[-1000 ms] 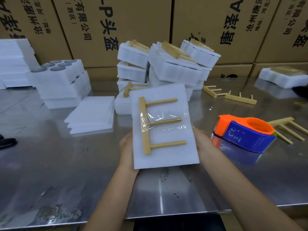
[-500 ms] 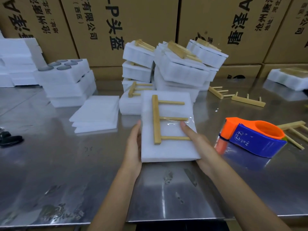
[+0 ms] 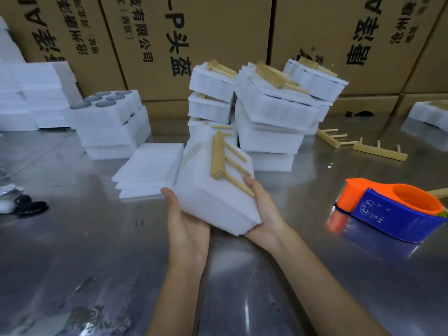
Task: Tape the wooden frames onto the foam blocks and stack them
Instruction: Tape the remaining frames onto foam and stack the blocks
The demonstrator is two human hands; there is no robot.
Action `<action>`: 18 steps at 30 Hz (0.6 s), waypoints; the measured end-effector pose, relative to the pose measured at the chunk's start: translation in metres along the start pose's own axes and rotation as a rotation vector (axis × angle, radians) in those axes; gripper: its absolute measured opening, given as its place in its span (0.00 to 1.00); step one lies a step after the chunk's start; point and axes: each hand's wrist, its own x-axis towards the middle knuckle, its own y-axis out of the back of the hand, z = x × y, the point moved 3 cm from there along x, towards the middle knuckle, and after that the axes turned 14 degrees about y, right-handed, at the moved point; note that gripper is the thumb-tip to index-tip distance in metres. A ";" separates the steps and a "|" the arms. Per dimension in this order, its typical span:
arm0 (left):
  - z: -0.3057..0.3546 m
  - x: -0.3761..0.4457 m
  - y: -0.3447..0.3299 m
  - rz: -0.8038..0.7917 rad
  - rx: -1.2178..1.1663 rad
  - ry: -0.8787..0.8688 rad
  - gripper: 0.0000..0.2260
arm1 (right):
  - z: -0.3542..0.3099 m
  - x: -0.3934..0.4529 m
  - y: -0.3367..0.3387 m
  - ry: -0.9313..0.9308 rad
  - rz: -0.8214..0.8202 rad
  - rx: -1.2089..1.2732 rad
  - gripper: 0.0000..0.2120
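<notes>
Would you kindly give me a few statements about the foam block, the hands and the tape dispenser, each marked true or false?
1. Both hands hold the foam block above the table. True: the left hand and right hand grip it at its sides.
2. A wooden frame lies on the held block. True.
3. The tape dispenser is in the right hand. False: it sits on the metal table, untouched.
4. The dispenser is green and yellow. False: orange and blue.
5. Loose wooden frames lie on the table near the cardboard boxes. True.
</notes>
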 end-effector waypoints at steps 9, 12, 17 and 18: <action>-0.012 0.000 0.002 0.265 0.313 -0.213 0.33 | 0.004 0.006 0.004 0.072 -0.039 -0.083 0.27; -0.007 0.002 0.005 0.293 0.159 -0.238 0.26 | 0.009 0.008 0.006 0.156 0.004 -0.119 0.31; 0.011 0.013 0.001 0.309 0.110 -0.228 0.26 | 0.009 0.020 0.008 0.417 0.127 -0.510 0.17; 0.014 0.014 0.001 0.321 0.113 -0.223 0.28 | 0.008 0.022 0.008 0.460 0.137 -0.592 0.16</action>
